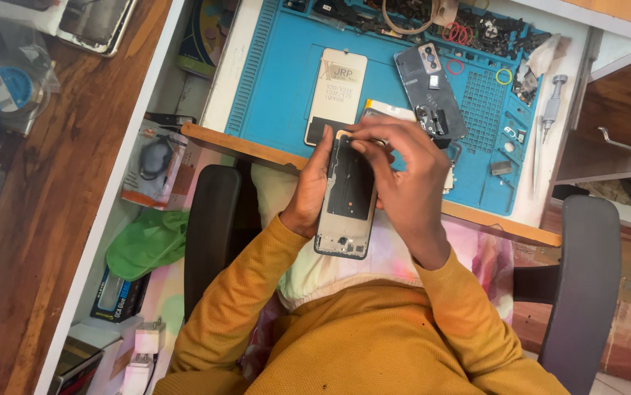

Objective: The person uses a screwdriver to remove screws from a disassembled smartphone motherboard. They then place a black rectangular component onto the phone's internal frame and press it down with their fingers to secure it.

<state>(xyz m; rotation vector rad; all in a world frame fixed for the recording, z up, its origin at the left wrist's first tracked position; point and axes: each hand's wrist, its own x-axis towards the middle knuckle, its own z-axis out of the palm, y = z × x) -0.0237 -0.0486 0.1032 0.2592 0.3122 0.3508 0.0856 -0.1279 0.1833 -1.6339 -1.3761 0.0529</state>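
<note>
- Phone frame: an opened handset with its back off, dark inside with a pale metal rim, held upright over the person's lap, just off the near edge of the desk.
- Left hand: its grip is closed around the frame's left edge, palm behind it, thumb along the side.
- Right hand: it wraps the frame's right edge, and its fingertips are bent in and pinched together at the frame's top end. Whether they hold any small part there cannot be told.
- Both arms wear mustard-yellow sleeves.
- Blue work mat: it covers most of the desk, reaching almost to the near edge.
- Replacement screen: a pale panel with a label lies flat on the mat, just beyond the hands.
- Back cover: a grey phone back with camera cut-outs lies tilted on the mat, to the right of the screen.
- Small dark parts and coloured rubber rings are scattered along the mat's far edge.
- Screwdriver: a silver precision driver lies at the desk's right edge, off the mat.
- Chair armrests, black, stand on either side of the person.
</note>
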